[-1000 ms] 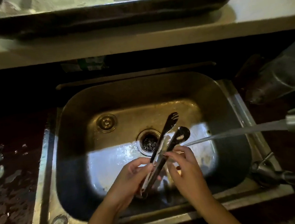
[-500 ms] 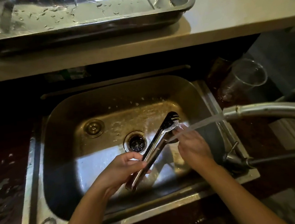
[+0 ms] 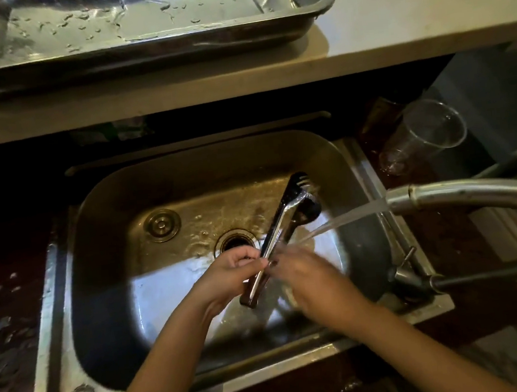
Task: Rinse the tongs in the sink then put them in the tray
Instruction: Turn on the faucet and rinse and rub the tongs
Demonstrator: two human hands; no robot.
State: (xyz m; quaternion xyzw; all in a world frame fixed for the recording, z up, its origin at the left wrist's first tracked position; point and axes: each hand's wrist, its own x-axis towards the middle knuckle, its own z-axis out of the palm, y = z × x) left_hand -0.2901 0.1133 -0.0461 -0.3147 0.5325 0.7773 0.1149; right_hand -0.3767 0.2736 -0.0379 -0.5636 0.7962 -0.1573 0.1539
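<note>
Metal tongs (image 3: 280, 225) with dark forked tips slant over the steel sink (image 3: 129, 301), tips toward the far right corner. My left hand (image 3: 230, 276) grips their lower handle end. My right hand (image 3: 304, 270) touches the tongs' middle from the right, fingers against the arms, under the water stream. A faucet spout (image 3: 457, 197) enters from the right and its water hits the tongs and my right hand. The wet metal tray (image 3: 313, 9) sits on the raised counter behind the sink.
A clear plastic cup (image 3: 427, 134) lies tilted right of the sink. The faucet lever (image 3: 410, 264) stands at the sink's right rim. The drain (image 3: 236, 243) is mid-basin and a round plug (image 3: 162, 225) lies to its left. The dark counter on the left is wet.
My right hand slid down from the tongs' tips to their middle, close to my left hand. The tongs' tips swung farther toward the sink's back right, and the view shifted slightly.
</note>
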